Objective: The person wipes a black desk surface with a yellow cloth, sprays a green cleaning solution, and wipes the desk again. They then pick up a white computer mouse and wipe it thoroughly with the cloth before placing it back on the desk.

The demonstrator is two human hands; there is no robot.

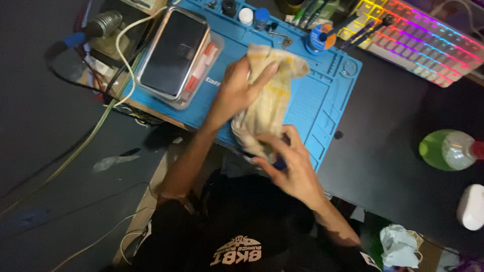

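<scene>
I see both hands gripping the yellowed cloth point(267, 95) over the blue mat point(322, 106) on the bench, left hand point(237, 88) bunching its top, right hand point(292, 161) pinching the bottom, probably to keep it taut.

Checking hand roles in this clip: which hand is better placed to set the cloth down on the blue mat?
Probably the left hand: it grips the cloth at its upper end, directly above the blue mat. The right hand pinches the lower end near the mat's front edge.

Dark object point(279, 162) mostly behind cloth point(267, 100)
</scene>
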